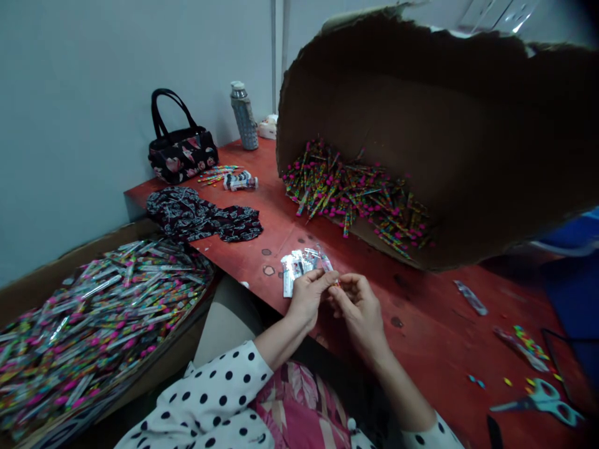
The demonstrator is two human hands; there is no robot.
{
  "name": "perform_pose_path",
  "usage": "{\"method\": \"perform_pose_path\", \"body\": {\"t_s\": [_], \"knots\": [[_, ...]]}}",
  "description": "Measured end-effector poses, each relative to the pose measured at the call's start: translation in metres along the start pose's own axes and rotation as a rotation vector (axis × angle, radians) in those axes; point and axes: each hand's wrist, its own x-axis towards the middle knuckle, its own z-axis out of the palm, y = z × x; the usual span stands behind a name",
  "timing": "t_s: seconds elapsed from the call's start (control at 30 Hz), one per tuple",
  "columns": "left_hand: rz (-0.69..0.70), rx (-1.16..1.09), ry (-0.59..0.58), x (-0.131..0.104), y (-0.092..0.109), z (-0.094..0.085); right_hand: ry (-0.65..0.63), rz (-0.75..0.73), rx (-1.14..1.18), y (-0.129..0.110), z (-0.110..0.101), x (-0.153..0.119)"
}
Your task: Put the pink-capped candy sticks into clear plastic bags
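Over the front edge of the red table (271,218), my left hand (306,298) and my right hand (359,308) meet, fingertips close together. Both pinch a thin colourful stick in a clear sleeve (326,262), whose upper end points away from me. Its lower end is hidden by my fingers. Just beyond my left hand lie several clear and white plastic sleeves (288,274), partly overlapping. Behind my hands, many colourful sticks with pink ends (346,193) are heaped inside a tipped cardboard box (421,125).
A carton (187,333) of wrapped sticks (93,318) stands at left. Patterned cloth (187,215), a handbag (187,153) and a flask (246,118) are at back left. Scissors (545,399), small coloured pieces (528,343) and clear packets (470,297) lie at right.
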Motion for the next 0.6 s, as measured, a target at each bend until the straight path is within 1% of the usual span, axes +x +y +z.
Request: {"method": "perform_pose_path", "body": {"t_s": [0.03, 0.1, 0.17, 0.2, 0.33, 0.43, 0.5, 0.6], "knots": [[0.012, -0.007, 0.005, 0.0, 0.002, -0.002, -0.036, 0.034, 0.076, 0.0, 0.0, 0.0], [0.054, -0.028, 0.053, 0.001, 0.007, -0.006, -0.107, 0.09, 0.182, 0.002, 0.0, -0.001], [0.08, -0.038, 0.093, 0.001, 0.01, -0.01, -0.136, 0.117, 0.213, 0.003, 0.0, -0.002], [0.07, -0.034, 0.089, 0.0, 0.01, -0.011, -0.128, 0.116, 0.214, 0.004, 0.0, -0.002], [-0.013, -0.005, 0.004, -0.004, 0.001, -0.012, -0.095, 0.084, 0.229, 0.001, 0.006, 0.002], [0.011, 0.0, 0.024, -0.005, 0.0, -0.014, -0.122, 0.098, 0.231, -0.003, 0.009, 0.008], [0.041, -0.008, 0.042, -0.006, 0.006, -0.017, -0.154, 0.112, 0.211, -0.004, 0.009, 0.014], [0.104, -0.019, 0.087, -0.011, 0.023, -0.025, -0.235, 0.119, 0.166, -0.006, 0.005, 0.029]]}}
